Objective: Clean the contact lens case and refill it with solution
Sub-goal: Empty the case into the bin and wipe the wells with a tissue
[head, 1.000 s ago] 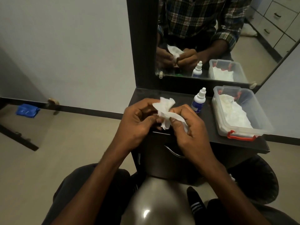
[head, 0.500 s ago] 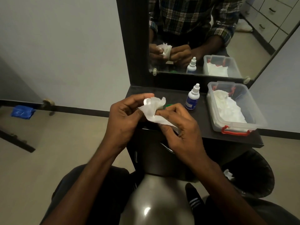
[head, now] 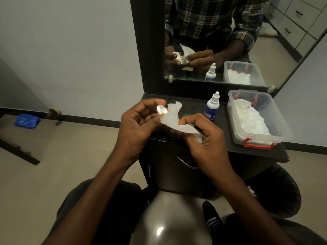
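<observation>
Head view: the left hand pinches a small white lens case between thumb and fingertips. At its 3 o'clock, the right hand grips a crumpled white tissue touching the case. A solution bottle stands at 2 o'clock on the black counter, beside a clear tub.

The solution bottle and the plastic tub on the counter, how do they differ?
The solution bottle stands upright, narrow, white and blue, capped; the plastic tub is low, wide, clear, lidless. The bottle hides its contents; the tub shows white tissue inside and has a red latch. Both sit on the dark counter.
</observation>
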